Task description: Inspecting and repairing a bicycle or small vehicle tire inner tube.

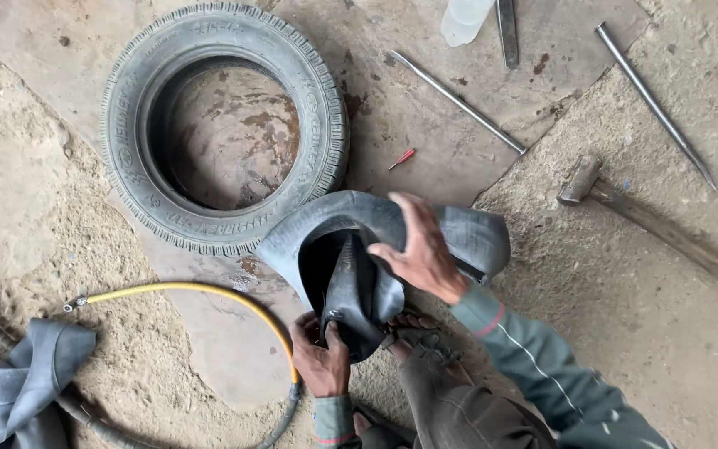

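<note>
- At the six o'clock edge of the head view, the left hand (320, 359) has its grip pressed together on a fold of the black inner tube (376, 249), thumb over the rubber's lower lip.
- The right hand (420, 254) lies higher, toward the centre — fingers curled over the top fold, its grip pinching the tube's upper layer.
- The tube sits between both hands, doubled on itself, just at the four o'clock side of the tyre (224, 125), which lies flat on the floor.
- To handle it well, I judge each fold should be kept firmly pinched and worked round slowly, so the slack rubber does not slip or drag grit from the floor (625, 333).
- The floor is rough concrete and sandy earth — stained, uneven.
- Toward eight o'clock a yellow hose (209, 291) curves past a second tube (18, 374).
- Toward two o'clock lie a hammer (579, 183), two steel bars (459, 101) and a small red screwdriver (402, 158).
</note>
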